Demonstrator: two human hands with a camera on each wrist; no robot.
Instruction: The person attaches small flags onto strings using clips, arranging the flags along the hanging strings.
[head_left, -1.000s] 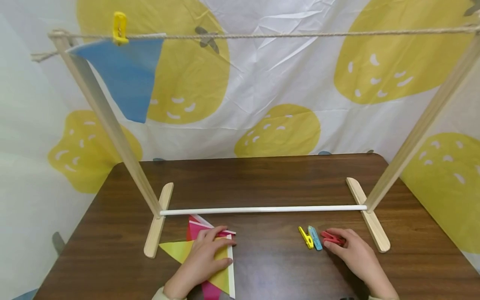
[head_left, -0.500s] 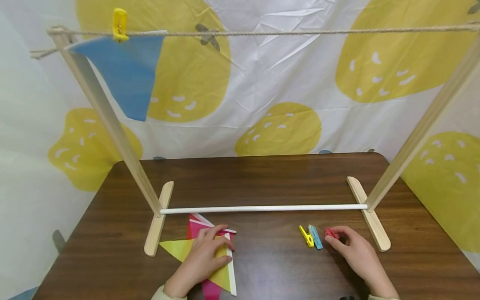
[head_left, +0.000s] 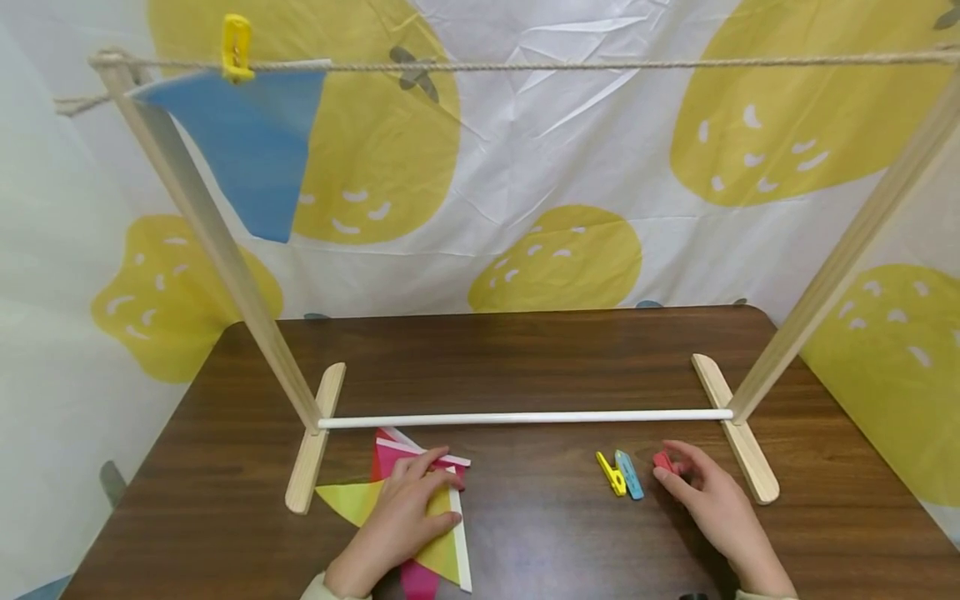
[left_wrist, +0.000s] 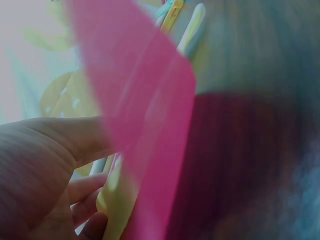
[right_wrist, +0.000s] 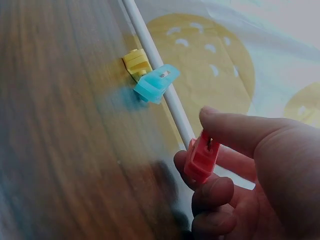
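A second ago the small red plastic clothes peg (head_left: 663,461) lay flat on the dark brown wooden table (head_left: 525,358) under the fingertips of the right hand (head_left: 708,496); now that hand pinches the peg between thumb and fingers, and the right wrist view shows it raised clear of the tabletop. The right hand has also curled and drawn slightly towards the near edge of the table, so less of the peg shows than before. The left hand (head_left: 401,512) has shifted only very slightly on the stack of coloured triangular paper flags (head_left: 442,550).
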